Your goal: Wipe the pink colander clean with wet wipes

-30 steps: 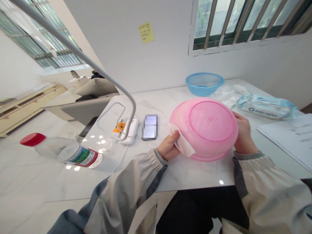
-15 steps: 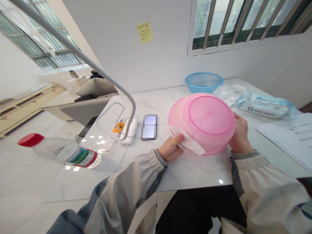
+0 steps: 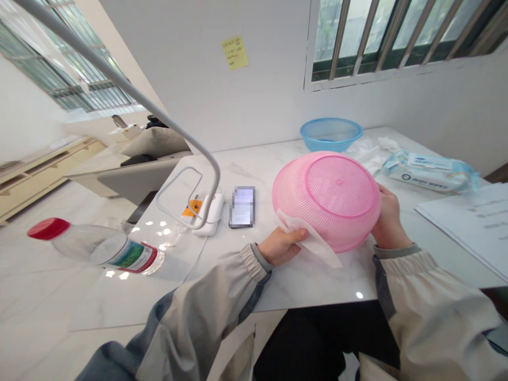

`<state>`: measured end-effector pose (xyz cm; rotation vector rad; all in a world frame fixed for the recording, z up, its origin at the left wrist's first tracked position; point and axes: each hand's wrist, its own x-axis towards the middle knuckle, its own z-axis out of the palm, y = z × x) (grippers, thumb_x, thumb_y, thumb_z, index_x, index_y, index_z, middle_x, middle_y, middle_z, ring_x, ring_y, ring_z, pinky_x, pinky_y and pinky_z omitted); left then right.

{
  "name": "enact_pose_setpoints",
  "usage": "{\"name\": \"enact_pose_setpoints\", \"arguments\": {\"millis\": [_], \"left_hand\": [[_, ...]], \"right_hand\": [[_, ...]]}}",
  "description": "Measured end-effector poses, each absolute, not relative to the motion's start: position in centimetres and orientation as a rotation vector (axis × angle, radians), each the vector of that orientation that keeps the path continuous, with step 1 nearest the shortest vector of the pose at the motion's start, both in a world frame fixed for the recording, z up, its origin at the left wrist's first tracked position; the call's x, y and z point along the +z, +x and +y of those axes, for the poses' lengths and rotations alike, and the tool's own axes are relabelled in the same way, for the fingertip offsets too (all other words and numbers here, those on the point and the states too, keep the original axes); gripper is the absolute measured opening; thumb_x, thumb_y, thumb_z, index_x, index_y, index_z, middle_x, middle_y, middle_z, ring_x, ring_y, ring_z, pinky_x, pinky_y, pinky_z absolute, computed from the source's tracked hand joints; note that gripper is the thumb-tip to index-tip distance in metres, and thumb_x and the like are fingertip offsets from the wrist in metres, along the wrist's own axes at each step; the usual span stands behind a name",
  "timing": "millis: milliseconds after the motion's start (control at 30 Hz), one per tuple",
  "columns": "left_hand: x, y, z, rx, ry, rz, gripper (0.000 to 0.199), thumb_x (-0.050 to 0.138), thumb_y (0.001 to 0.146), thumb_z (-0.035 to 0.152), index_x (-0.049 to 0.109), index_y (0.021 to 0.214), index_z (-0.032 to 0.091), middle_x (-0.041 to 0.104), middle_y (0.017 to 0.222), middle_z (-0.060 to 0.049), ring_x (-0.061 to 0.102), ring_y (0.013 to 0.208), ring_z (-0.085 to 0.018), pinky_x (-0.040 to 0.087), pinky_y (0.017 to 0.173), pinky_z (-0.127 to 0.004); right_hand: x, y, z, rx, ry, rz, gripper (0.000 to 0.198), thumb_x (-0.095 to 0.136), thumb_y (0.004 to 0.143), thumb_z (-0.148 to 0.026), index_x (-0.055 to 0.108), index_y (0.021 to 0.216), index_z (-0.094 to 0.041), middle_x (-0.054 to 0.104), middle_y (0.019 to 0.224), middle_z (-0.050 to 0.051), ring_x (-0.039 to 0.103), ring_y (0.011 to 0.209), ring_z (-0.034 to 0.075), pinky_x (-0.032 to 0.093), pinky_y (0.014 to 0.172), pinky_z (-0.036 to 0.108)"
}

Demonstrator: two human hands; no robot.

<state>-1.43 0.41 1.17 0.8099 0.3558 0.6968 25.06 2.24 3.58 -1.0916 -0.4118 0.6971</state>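
The wipe (image 3: pixel 318 245) pinched by the left hand (image 3: pixel 280 246) is now hung farther past the pink basket (image 3: pixel 331 190) gripped by the right hand (image 3: pixel 391 222), leaving less mesh covered.

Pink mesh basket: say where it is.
In the head view, the pink mesh basket is right of centre, between left hand and right hand, nearer than the blue bowl.

Red-capped bottle (image 3: pixel 113 248) at left; phone (image 3: pixel 242 207) on tabletop (image 3: pixel 257 166); yellow note (image 3: pixel 235 53) on wall (image 3: pixel 273 100)
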Motion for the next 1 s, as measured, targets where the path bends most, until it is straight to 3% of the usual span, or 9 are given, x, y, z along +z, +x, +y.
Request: {"name": "enact_pose_setpoints", "arguments": {"millis": [333, 500, 700, 800, 1000], "left_hand": [[1.9, -1.3, 0.0, 0.646, 0.951, 0.351, 0.062, 0.104, 0.069, 0.031, 0.082, 0.125, 0.017, 0.083, 0.127, -0.017, 0.074, 0.133, -0.035, 0.049, 0.125, -0.055], [1.9, -1.4, 0.0, 0.578, 0.981, 0.43, 0.049, 0.104, 0.068, 0.031, 0.085, 0.11, 0.013, 0.084, 0.119, -0.02, 0.077, 0.126, -0.037, 0.049, 0.122, -0.058], [1.9, -1.4, -0.1, 0.621, 0.982, 0.424, 0.066, 0.106, 0.062, 0.026, 0.083, 0.123, 0.016, 0.082, 0.128, -0.019, 0.073, 0.132, -0.036, 0.045, 0.126, -0.059], [1.2, -1.3, 0.0, 0.6, 0.992, 0.429, 0.064, 0.105, 0.063, 0.029, 0.083, 0.122, 0.016, 0.082, 0.127, -0.019, 0.074, 0.131, -0.039, 0.049, 0.122, -0.061], [0.8, -0.9, 0.0, 0.602, 0.866, 0.447, 0.053, 0.096, 0.08, 0.051, 0.083, 0.121, 0.019, 0.082, 0.124, -0.018, 0.074, 0.128, -0.037, 0.053, 0.118, -0.056]], "right_hand": [[3.6, 25.2, 2.3, 0.661, -1.116, -0.434, 0.034, 0.091, 0.048, -0.029, 0.087, 0.082, -0.022, 0.081, 0.078, 0.002, 0.068, 0.068, 0.016, 0.057, 0.069, 0.031], [3.5, 25.2, 2.3, 0.662, -1.14, -0.446, 0.033, 0.091, 0.051, -0.03, 0.086, 0.083, -0.023, 0.081, 0.078, 0.001, 0.068, 0.068, 0.016, 0.057, 0.07, 0.032], [3.5, 25.3, 2.3, 0.683, -1.128, -0.45, 0.039, 0.091, 0.049, -0.031, 0.088, 0.087, -0.024, 0.082, 0.08, 0.0, 0.069, 0.07, 0.016, 0.057, 0.074, 0.032], [3.6, 25.3, 2.3, 0.692, -1.135, -0.471, 0.038, 0.091, 0.051, -0.032, 0.088, 0.088, -0.023, 0.082, 0.078, 0.0, 0.07, 0.07, 0.015, 0.057, 0.075, 0.032], [3.7, 25.1, 2.4, 0.641, -1.12, -0.482, 0.038, 0.091, 0.055, -0.032, 0.089, 0.092, -0.023, 0.083, 0.083, 0.001, 0.074, 0.075, 0.018, 0.061, 0.084, 0.037]]}}
